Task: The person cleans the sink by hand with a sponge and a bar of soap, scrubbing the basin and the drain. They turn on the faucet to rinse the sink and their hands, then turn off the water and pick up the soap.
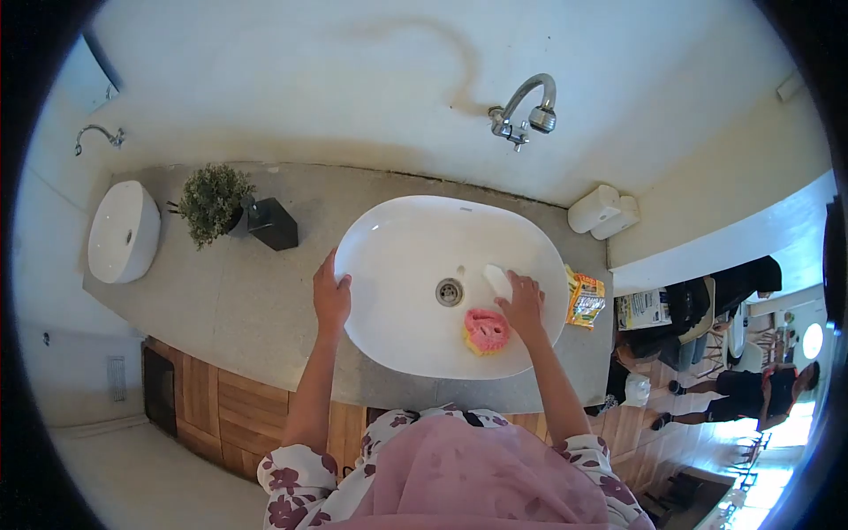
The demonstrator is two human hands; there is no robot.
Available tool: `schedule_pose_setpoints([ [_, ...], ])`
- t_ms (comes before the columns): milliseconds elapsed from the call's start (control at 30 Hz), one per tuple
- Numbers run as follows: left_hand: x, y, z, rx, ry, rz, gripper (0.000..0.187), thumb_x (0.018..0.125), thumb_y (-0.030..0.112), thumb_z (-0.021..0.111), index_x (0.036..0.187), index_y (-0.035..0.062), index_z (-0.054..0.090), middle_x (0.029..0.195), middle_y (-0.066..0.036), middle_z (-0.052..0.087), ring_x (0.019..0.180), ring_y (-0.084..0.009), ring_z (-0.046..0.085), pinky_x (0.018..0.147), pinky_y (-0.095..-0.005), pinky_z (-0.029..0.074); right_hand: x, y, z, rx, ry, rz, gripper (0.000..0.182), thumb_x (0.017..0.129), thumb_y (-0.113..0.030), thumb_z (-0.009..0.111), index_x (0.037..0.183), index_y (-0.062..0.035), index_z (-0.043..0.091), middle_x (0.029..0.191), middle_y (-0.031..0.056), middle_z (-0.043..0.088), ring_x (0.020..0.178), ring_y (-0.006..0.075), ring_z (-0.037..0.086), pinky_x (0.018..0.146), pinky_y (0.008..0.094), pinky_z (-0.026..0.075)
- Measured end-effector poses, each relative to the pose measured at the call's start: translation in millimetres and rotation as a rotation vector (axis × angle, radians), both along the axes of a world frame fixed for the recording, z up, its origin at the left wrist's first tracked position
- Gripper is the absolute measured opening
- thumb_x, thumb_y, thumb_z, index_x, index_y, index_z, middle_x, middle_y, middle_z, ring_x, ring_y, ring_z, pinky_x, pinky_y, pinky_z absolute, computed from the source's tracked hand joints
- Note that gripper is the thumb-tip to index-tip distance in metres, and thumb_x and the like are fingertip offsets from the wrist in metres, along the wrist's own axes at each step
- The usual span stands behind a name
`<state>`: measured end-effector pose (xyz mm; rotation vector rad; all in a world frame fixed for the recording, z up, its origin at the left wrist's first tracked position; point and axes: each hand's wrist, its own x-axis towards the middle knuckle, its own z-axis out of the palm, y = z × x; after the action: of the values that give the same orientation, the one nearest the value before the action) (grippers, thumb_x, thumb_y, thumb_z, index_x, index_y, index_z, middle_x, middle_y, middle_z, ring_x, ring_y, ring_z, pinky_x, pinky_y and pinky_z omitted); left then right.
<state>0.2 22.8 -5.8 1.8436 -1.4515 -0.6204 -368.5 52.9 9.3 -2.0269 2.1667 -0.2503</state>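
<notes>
The left hand (331,298) lies against the left rim of the large white basin (397,238), thumb along the edge; whether it grips cannot be told. The right hand (525,305) is inside the basin, right of the drain (449,291), fingers closed over a white pad (496,280) against the inner surface. A pink-and-yellow sponge (486,331) lies just nearer, apart from the drain.

From the left, a wall tap (99,137) projects beyond a smaller white sink (126,231), which stands on the same grey counter (238,296). Next come a leafy plant (215,203) and, just beside it, a dark dispenser (273,224). Wooden panelling (196,396) shows below the counter's near edge. On the far wall (353,79), a brownish stain runs left of a curved chrome tap (527,110). Two white rolls (594,209) sit at the far right corner, a yellow packet (586,300) nearer, beside the basin. Farther right, a person in dark clothes (751,394) stands in a bright room with a tiled floor.
</notes>
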Motion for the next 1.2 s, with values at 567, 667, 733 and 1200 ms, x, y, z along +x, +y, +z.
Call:
schedule_pose_setpoints([
  [567,2.2,-0.9,-9.6,0.02,0.027,0.005,0.061,0.083,0.002,0.062,0.14,0.0137,0.041,0.136,-0.017,0.048,0.125,-0.034,0.044,0.106,-0.0421,0.035,62.0,-17.4,10.0,0.234,-0.196,0.126,0.042,0.079,-0.027,0.058,0.117,-0.0081,0.061,0.094,0.022,0.066,0.09,0.0404,0.064,0.084,0.049,0.049],
  [667,0.7,0.8,-6.7,0.019,0.006,0.024,0.062,0.083,0.002,0.062,0.14,0.0146,0.041,0.133,-0.017,0.05,0.124,-0.0344,0.045,0.105,-0.0425,0.036,55.4,-20.4,-1.6,0.252,-0.352,0.036,0.043,0.077,-0.029,0.064,0.117,-0.014,0.067,0.105,0.017,0.068,0.096,0.0331,0.065,0.089,0.0421,0.049],
  [733,-0.1,1.1,-4.3,0.025,0.017,0.031,0.061,0.083,0.002,0.062,0.139,0.0146,0.042,0.132,-0.017,0.05,0.124,-0.0345,0.045,0.105,-0.0426,0.037,47.9,-19.8,-15.4,0.241,-0.401,0.017,0.043,0.076,-0.029,0.064,0.117,-0.0146,0.067,0.107,0.016,0.068,0.097,0.0321,0.065,0.089,0.0405,0.049],
  [1200,-2.2,2.7,1.3,0.008,0.009,0.044,0.059,0.082,-0.001,0.061,0.137,0.0134,0.043,0.129,-0.017,0.052,0.121,-0.0346,0.047,0.103,-0.0421,0.038,31.4,-40.2,-14.3,0.149,-0.154,0.333,0.048,0.076,-0.031,0.064,0.123,-0.0249,0.062,0.098,0.0138,0.062,0.094,0.0301,0.061,0.083,0.0445,0.05],
])
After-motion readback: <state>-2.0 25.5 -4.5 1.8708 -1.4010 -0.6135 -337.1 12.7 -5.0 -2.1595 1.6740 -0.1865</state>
